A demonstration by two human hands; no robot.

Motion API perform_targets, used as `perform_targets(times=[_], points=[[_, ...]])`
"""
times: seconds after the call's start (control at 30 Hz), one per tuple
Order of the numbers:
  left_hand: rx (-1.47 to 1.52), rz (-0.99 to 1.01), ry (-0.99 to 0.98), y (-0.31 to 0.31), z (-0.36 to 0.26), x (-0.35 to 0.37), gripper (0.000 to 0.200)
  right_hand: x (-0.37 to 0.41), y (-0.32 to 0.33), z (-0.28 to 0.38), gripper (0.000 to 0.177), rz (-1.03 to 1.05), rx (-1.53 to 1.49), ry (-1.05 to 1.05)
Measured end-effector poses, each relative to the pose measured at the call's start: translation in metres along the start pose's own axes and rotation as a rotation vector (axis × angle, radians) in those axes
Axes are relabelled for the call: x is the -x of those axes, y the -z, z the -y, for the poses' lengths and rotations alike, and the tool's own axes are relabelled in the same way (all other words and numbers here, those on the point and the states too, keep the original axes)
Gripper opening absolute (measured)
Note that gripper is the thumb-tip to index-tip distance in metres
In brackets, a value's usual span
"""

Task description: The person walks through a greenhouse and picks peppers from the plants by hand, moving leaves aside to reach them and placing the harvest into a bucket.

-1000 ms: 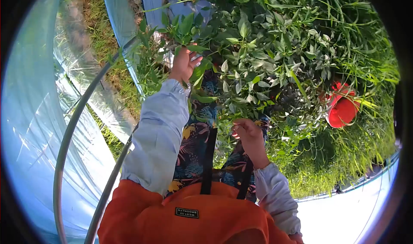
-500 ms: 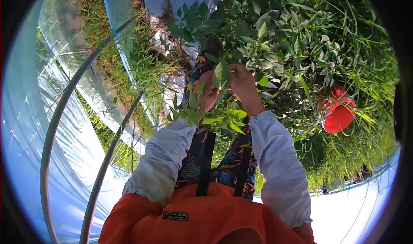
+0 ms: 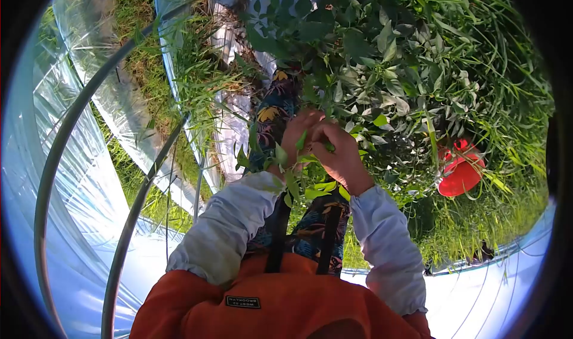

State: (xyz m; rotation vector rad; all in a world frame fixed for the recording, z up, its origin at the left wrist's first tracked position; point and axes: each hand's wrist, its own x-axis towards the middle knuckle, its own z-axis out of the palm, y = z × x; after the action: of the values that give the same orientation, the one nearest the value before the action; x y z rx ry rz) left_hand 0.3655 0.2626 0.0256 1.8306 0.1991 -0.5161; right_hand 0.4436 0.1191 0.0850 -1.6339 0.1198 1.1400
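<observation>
The leafy shoot (image 3: 320, 189) hangs at near side of left hand (image 3: 296, 137) and right hand (image 3: 340, 154), fingers curled, grip unclear; grass (image 3: 507, 210) right, plastic sheet (image 3: 83, 166) left.

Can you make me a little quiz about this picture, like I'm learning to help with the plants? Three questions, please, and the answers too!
1. True or false: the left hand and the right hand are close together, beside some leafy sprigs.

2. Pick one: where is the red thing?
a) in the left hand
b) in the grass, on the right hand's side
c) on the left hand's side

3. Fill in the missing word: the person's top is ____, with a small dark label.

Key: 1 true; 2 b; 3 orange.
</observation>
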Motion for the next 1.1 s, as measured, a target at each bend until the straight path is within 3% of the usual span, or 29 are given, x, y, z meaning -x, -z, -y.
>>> perform_targets(times=[0.07,0.13,0.2,0.23,0.3,0.4,0.43,0.5,0.57,0.6,0.63,0.67,0.73,0.8,0.83,0.87,0.9,0.93,0.97,1.1], points=[[-0.045,0.005,-0.128,0.002,0.003,-0.002,0.056,-0.002,0.007,0.019,0.010,-0.031,0.025,0.002],[0.274,-0.133,0.162,-0.010,-0.007,0.007,0.059,-0.012,0.008,0.036,0.008,-0.058,0.069,0.102],[0.617,-0.207,0.332,-0.013,-0.017,0.009,0.063,-0.025,0.009,0.050,0.008,-0.045,0.086,0.242],[0.798,-0.212,0.352,-0.009,-0.024,0.004,0.065,-0.028,0.006,0.048,0.009,-0.018,0.071,0.189],[0.919,-0.285,0.360,-0.007,-0.029,0.002,0.064,-0.031,-0.001,0.043,0.012,0.035,0.038,0.084],[0.807,-0.399,0.362,-0.010,-0.020,0.005,0.053,-0.021,-0.017,0.079,0.016,0.221,0.048,0.204],[0.820,-0.380,0.386,-0.004,-0.008,0.001,0.049,-0.028,-0.021,0.083,0.017,0.117,0.033,0.253],[1.433,-0.283,0.284,0.011,0.013,-0.001,0.035,-0.055,-0.023,0.084,0.020,-0.093,0.006,0.357],[0.894,-0.286,0.430,0.018,0.006,-0.008,0.033,-0.098,-0.017,0.055,0.020,-0.264,-0.376,0.131],[0.623,-0.282,0.491,0.020,0.003,-0.010,0.033,-0.118,-0.005,0.036,0.018,-0.343,-0.362,-0.028],[0.611,-0.327,0.495,0.020,0.003,-0.010,0.029,-0.133,0.012,0.011,0.017,-0.422,-0.345,-0.187],[0.650,-0.363,0.521,0.020,0.003,-0.012,0.030,-0.140,0.028,-0.042,0.014,-0.408,-0.011,-0.202],[0.727,-0.438,0.575,0.025,0.000,-0.014,0.034,-0.139,0.056,-0.087,0.021,-0.209,0.614,-0.181],[0.783,-0.408,0.626,0.036,-0.001,-0.016,0.035,-0.128,0.072,-0.086,0.039,0.183,1.181,-0.111],[0.770,-0.419,0.639,0.036,0.004,-0.016,0.035,-0.124,0.067,-0.076,0.054,-0.037,0.821,-0.410],[0.756,-0.429,0.652,0.036,0.007,-0.014,0.035,-0.123,0.061,-0.071,0.054,0.054,0.828,-0.468],[0.803,-0.387,0.859,0.048,-0.003,-0.019,0.033,-0.123,0.057,-0.067,0.054,0.144,0.833,-0.521],[0.919,-0.411,0.881,0.048,-0.002,-0.018,0.033,-0.125,0.054,-0.065,0.055,0.231,0.834,-0.568],[1.032,-0.437,0.898,0.048,0.000,-0.018,0.032,-0.113,0.049,-0.084,0.052,0.155,0.764,-0.372],[1.281,-0.433,0.871,0.055,0.013,-0.012,0.035,-0.082,0.028,-0.025,0.041,0.135,0.753,-0.345]])
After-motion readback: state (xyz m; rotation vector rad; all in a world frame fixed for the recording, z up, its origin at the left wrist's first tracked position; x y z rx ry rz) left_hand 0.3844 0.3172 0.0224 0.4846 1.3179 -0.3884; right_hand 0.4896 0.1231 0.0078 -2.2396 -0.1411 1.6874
